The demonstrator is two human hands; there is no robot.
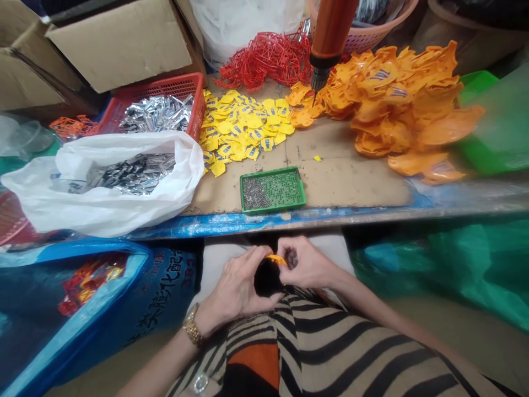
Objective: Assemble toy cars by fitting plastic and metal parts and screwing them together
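Observation:
Low over my lap, my left hand (pixel 242 284) curves round with its fingers touching the left end of a small orange plastic piece (pixel 273 258). My right hand (pixel 309 262) pinches the same piece from the right, thumb and fingers closed on it. A black area (pixel 266 277) lies between my hands; whether it is a part or dark cloth I cannot tell. Just beyond, on the bench, stands a green tray (pixel 301 205) of tiny metal screws or pins. An orange electric screwdriver (pixel 333 33) hangs bit down above the bench.
Yellow printed pieces (pixel 243 127), red plastic frames (pixel 268 58) and orange moulded shells (pixel 388 94) lie heaped on the cardboard. Shiny metal parts fill a red basket (pixel 197 105) and a white bag (pixel 103 212). A blue sack (pixel 161 298) sits at left below the bench's blue edge (pixel 215 223).

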